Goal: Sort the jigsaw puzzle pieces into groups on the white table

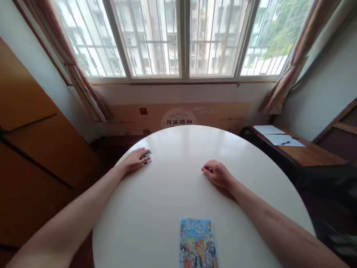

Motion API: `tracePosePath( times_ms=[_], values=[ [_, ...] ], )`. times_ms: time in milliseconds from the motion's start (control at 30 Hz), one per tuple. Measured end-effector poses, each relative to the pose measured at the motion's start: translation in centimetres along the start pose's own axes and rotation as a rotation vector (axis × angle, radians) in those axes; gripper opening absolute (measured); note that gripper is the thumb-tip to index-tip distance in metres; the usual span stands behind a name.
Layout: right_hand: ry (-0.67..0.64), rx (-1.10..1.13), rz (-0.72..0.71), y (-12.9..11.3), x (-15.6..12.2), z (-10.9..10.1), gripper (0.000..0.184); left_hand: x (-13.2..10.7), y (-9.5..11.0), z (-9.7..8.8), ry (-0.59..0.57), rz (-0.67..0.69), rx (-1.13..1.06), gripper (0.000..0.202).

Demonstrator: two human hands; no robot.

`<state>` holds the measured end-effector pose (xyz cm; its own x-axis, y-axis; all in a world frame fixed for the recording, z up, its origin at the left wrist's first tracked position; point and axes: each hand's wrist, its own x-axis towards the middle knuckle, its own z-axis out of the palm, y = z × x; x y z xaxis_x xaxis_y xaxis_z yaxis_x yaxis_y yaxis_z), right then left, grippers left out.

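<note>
My left hand point(137, 159) lies flat at the left edge of the round white table point(167, 201), its fingers spread over a small heap of dark and pale pieces point(147, 154). The hand partly covers this heap, and the pieces look like jigsaw pieces. Across the table, my right hand point(217, 173) rests on its side with the fingers curled in, and nothing shows in it. Nearer to me, between my forearms, is a colourful picture sheet or box lid point(198, 243) headed "Bluey", cut off by the bottom of the view.
A wooden side table point(309, 152) at the right bears white papers point(281, 139) and a pen point(286, 143). Wooden cabinets point(33, 149) stand at the left. Behind the table are a printed cardboard panel point(125, 113) and barred windows with tied curtains point(80, 83).
</note>
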<state>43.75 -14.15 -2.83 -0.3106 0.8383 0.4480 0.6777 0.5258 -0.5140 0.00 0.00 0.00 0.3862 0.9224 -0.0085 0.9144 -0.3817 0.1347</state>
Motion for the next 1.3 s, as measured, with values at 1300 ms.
tracePosePath(
  times_ms=[1300],
  values=[
    [0.272,0.139,0.130,0.8,-0.3,-0.9,0.030,-7.1,25.5,2.6,-0.011,0.634,-0.217,0.053]
  ],
)
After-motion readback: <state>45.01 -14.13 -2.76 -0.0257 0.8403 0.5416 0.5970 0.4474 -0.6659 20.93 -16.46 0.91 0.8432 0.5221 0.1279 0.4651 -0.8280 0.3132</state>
